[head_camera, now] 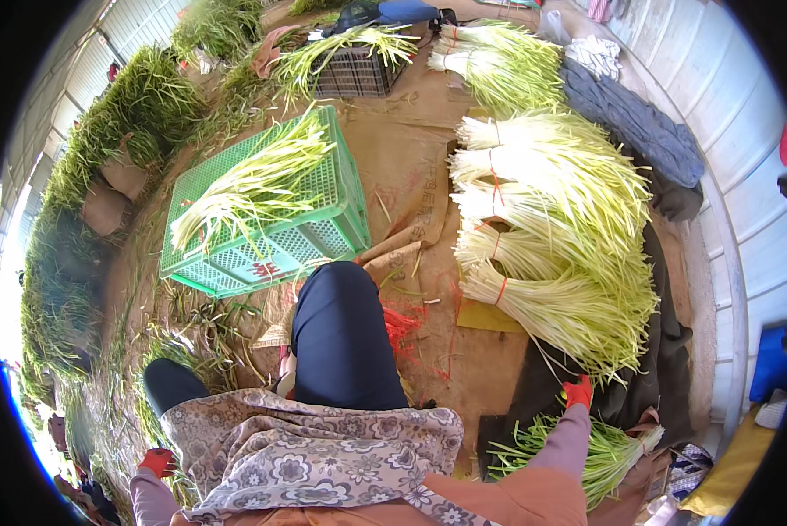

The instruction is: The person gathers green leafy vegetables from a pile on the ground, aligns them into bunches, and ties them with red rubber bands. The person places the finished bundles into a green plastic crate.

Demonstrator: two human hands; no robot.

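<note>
My right hand (577, 392), in a red glove, is closed around a few thin pale stalks (548, 358) beside the lowest bundle. That bundle of pale yellow-green stalks, which look like garlic chives (564, 309), is tied with a red band and lies at the end of a large pile. Beneath my right forearm is a greener bundle (620, 463), partly covered by the sleeve. My left hand (157, 462), also red-gloved, hangs low at the left by loose green leaves (182, 483); its fingers are too small to read. One loosely banded bundle (255, 181) rests on an upturned-looking green plastic crate (268, 263) ahead.
A black crate (351, 75) with stalks on top stands farther off. More tied bundles (498, 62) lie at the back right. Heaped green leaves (65, 263) line the left side. A corrugated wall (715, 144) bounds the right. Red ties (399, 322) lie on the brown ground sheet (406, 158).
</note>
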